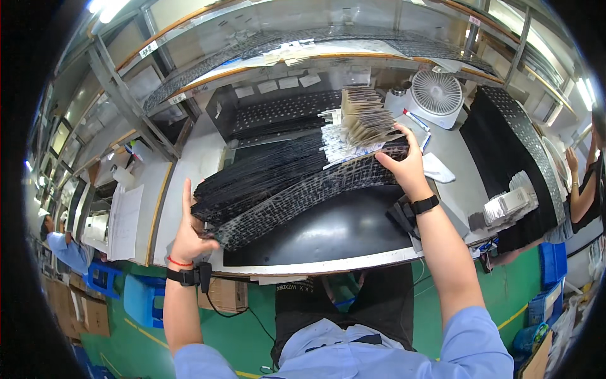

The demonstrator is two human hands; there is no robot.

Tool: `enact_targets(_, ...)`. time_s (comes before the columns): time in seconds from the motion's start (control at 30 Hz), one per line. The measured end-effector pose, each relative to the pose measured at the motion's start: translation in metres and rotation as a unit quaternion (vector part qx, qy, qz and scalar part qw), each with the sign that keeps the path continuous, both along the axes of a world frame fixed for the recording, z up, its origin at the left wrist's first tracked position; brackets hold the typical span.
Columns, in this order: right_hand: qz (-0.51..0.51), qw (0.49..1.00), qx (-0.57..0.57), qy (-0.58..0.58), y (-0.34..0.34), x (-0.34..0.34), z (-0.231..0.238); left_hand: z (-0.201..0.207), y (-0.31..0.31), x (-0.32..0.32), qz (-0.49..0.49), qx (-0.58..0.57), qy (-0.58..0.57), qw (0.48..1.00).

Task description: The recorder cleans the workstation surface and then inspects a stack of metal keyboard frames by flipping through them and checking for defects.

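Before me on the bench lies a long stack of thin black sheets [271, 158] standing on edge, the front one printed with a keyboard-like grid [278, 211] and bowed upward. At its left end is my left hand [189, 235], fingers stretched along the end and thumb at the front lower corner. My right hand [407, 161] clasps the other end, thumb in front and fingers behind. Pale tails [338, 142] stick out of the stack near its right part. A bundle of tan strips [366, 117] rises behind my right hand.
A glossy black mat [315, 227] covers the bench front. At the back right stand a white fan [437, 95] and a marker [415, 119]. More black sheets [505, 145] lie at right. A perforated black panel [278, 110] stands behind. Another person's arm [581, 180] shows at far right.
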State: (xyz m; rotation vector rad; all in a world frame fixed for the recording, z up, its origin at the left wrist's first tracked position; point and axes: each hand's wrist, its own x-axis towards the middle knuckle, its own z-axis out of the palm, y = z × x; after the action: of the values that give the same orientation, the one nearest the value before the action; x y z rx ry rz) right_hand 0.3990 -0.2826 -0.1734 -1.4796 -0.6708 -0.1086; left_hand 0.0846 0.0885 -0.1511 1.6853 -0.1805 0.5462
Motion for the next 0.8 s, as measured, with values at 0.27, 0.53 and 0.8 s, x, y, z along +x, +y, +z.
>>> enact_targets(0.27,0.099,0.995,0.029,-0.003,-0.012,0.003,0.002,-0.022,0.016,0.008,0.123,-0.067,0.025,0.990)
enact_targets(0.53,0.128,0.989,0.057,0.052,-0.015,0.000,0.006,-0.014,0.011,0.023,0.077,-0.136,-0.012,0.988)
enact_targets(0.8,0.141,0.984,0.082,0.077,-0.015,0.000,0.012,-0.024,0.018,0.034,0.078,-0.117,-0.018,0.990)
